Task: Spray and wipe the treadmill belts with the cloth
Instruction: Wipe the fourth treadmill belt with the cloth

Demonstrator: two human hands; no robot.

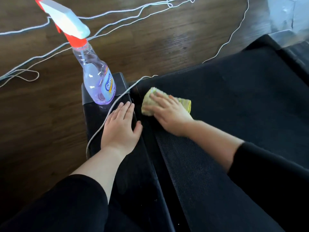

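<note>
A black treadmill belt [234, 101] fills the right half of the head view. My right hand [168, 113] lies flat on a folded yellow-green cloth [148, 104], pressing it onto the belt near the belt's left edge. My left hand [122, 126] rests palm down, fingers spread, on the black side rail [133, 164] and holds nothing. A clear spray bottle [98, 81] with purple liquid, a red collar and a white trigger head stands upright on the rail's far end, just beyond my left fingertips.
A white cord [107, 118] runs across the rail under my left hand and over the belt's end. Several more white cords [117, 17] trail over the dark wooden floor [41, 114]. A grey object [287, 14] stands at the top right.
</note>
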